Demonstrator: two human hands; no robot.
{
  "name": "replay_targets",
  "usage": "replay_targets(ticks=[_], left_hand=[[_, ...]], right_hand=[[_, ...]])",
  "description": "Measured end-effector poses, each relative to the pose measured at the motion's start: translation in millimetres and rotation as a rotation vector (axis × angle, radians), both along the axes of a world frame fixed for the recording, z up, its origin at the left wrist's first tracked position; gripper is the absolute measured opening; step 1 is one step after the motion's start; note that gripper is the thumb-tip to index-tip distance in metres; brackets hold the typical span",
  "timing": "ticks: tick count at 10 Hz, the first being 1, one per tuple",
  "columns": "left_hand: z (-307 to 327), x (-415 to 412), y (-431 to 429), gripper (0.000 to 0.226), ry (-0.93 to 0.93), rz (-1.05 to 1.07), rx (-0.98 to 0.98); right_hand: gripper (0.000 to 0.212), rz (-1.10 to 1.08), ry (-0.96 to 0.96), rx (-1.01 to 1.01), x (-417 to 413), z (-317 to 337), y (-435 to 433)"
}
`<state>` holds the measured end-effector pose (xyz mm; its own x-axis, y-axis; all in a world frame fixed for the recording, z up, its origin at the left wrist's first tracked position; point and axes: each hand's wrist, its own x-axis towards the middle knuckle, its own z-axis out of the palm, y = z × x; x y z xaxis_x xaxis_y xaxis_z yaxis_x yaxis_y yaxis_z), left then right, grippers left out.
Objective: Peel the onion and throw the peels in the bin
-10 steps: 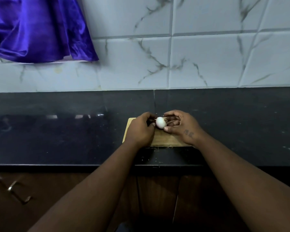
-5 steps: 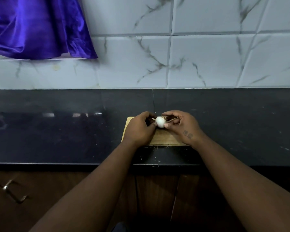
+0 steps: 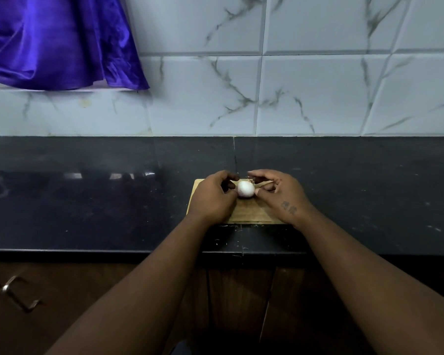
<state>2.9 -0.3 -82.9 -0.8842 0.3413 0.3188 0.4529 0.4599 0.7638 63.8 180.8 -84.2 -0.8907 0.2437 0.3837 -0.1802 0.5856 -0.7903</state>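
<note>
My right hand (image 3: 280, 194) has loosened its tight pinch, forefinger and thumb now bracketing the onion (image 3: 245, 188). My left hand (image 3: 213, 198) grips it above the cutting board (image 3: 251, 213). It looks nearly bare; binning remains.

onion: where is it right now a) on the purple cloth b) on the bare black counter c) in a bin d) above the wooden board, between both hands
d: the onion is held between the left hand and right hand over the wooden board.
</note>
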Motion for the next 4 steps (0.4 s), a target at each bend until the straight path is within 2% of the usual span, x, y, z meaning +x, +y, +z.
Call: replay_targets(ticks=[2, 4], left_hand=[[-1.7, -2.2, 0.3, 0.033, -0.007, 0.001, 0.004], [-1.0, -0.2, 1.0, 0.035, -0.034, 0.014, 0.044]], right_hand=[[0.058, -0.02, -0.003, 0.02, -3.6, -1.0, 0.6], [0.056, -0.024, 0.005, 0.016, -5.7, -3.9, 0.6]])
